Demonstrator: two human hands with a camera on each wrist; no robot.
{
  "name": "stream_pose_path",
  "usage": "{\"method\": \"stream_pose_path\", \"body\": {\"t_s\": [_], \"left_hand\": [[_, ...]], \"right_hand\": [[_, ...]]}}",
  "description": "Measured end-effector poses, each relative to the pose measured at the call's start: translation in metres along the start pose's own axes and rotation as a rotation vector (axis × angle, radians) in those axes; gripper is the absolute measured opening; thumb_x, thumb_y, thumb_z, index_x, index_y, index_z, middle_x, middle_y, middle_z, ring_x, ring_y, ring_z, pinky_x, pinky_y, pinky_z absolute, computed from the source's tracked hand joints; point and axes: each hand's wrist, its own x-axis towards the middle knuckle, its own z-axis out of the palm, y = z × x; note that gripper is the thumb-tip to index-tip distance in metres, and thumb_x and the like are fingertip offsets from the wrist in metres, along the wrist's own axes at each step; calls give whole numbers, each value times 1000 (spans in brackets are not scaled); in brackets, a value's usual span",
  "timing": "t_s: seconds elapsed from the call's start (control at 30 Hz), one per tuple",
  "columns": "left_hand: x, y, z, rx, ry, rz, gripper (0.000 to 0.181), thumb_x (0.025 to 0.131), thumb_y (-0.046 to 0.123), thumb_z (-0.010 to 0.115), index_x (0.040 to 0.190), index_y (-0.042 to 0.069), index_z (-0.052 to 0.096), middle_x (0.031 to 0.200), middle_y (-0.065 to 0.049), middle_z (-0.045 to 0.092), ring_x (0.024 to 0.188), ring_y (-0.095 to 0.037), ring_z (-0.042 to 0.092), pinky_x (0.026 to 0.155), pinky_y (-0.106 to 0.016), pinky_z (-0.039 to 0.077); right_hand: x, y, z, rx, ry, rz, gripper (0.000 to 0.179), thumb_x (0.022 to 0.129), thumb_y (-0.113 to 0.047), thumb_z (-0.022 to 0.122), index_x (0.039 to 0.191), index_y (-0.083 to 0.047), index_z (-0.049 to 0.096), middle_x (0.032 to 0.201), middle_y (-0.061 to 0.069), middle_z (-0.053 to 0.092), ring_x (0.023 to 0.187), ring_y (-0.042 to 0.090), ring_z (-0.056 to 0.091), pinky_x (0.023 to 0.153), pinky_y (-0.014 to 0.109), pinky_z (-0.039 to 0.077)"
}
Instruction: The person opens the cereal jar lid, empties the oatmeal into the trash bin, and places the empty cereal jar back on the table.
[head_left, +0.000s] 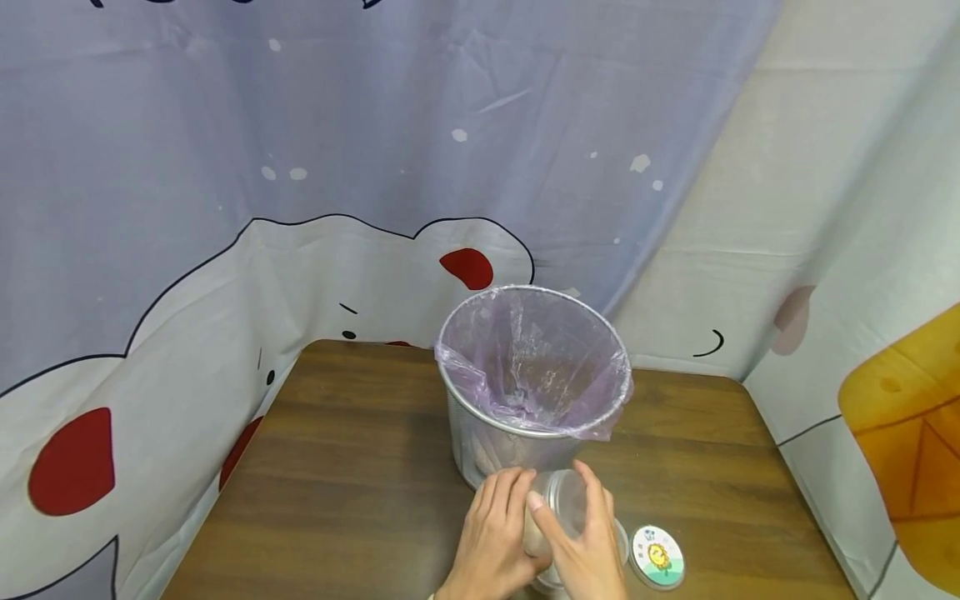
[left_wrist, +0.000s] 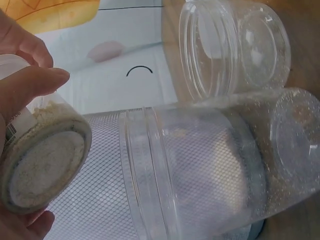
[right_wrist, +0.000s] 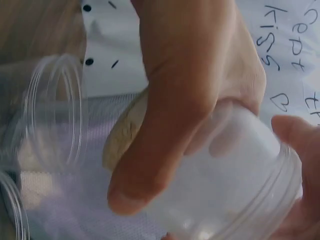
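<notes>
Both hands grip a clear jar holding pale beige crumbs or powder [left_wrist: 45, 170], low in the head view and in front of the bin. My left hand [head_left: 491, 533] holds its lower left side. Curled around the ridged clear end [head_left: 573, 504] is my right hand [head_left: 592, 554], its thumb on top. Part of a barcode label shows on the jar's side in the left wrist view. Fingers hide much of the jar in every view. Beside it are two clear jars [left_wrist: 235, 50] [left_wrist: 205, 175], mostly covered by the hands from above.
A mesh bin [head_left: 463, 433] lined with a thin purple bag [head_left: 555, 358] stands just beyond the hands. A round lid [head_left: 657, 557] with a flower picture lies to the right on the wooden table [head_left: 337, 467]. Printed curtain [head_left: 375, 125] hangs behind and at the sides.
</notes>
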Motion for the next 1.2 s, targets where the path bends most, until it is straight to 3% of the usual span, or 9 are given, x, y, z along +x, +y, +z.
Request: {"method": "stream_pose_path", "body": {"t_s": [0.17, 0.33, 0.57, 0.83, 1.03, 1.2], "left_hand": [[0, 0, -2, 29, 17, 49, 90, 40, 45, 82, 111, -2, 53, 109, -11, 56, 101, -25, 54, 93, -35, 43], [-1, 0, -2, 24, 13, 49, 88, 43, 41, 82, 111, -6, 52, 113, -16, 56, 106, -29, 54, 94, -38, 44], [-1, 1, -2, 31, 60, 51, 71, 57, 39, 68, 110, -7, 53, 105, -13, 58, 95, -24, 57, 86, -34, 47], [2, 1, -4, 35, 62, 47, 63, 56, 30, 59, 107, -7, 54, 100, -13, 59, 91, -24, 58, 82, -34, 48], [3, 1, -5, -2, 60, 37, 63, 51, 25, 58, 105, -7, 55, 99, -12, 59, 91, -25, 58, 81, -35, 48], [2, 0, -6, -20, 55, 27, 62, 51, 25, 60, 105, -6, 55, 97, -11, 60, 92, -25, 58, 82, -36, 47]], "right_hand": [[0, -6, 6, 30, -6, 45, 76, 82, -48, 62, 142, -17, 28, 136, 17, 30, 124, 45, 32, 92, 67, 31], [2, -7, 11, 46, 37, 52, 66, 83, -49, 59, 137, -18, 38, 134, 14, 34, 122, 42, 34, 90, 67, 32], [4, -2, 22, 108, 191, -24, 48, 82, -38, 65, 124, -17, 55, 123, 9, 47, 117, 34, 42, 94, 59, 32], [6, 3, 30, 224, 314, -158, 40, 76, -17, 74, 115, -12, 63, 116, 5, 55, 112, 24, 46, 96, 49, 32], [8, 6, 32, 245, 311, -180, 40, 74, -11, 73, 113, -8, 64, 115, 5, 56, 113, 25, 45, 96, 52, 32], [8, 7, 32, 249, 304, -197, 39, 74, -9, 73, 112, -9, 65, 113, 3, 58, 112, 18, 46, 97, 44, 33]]}}
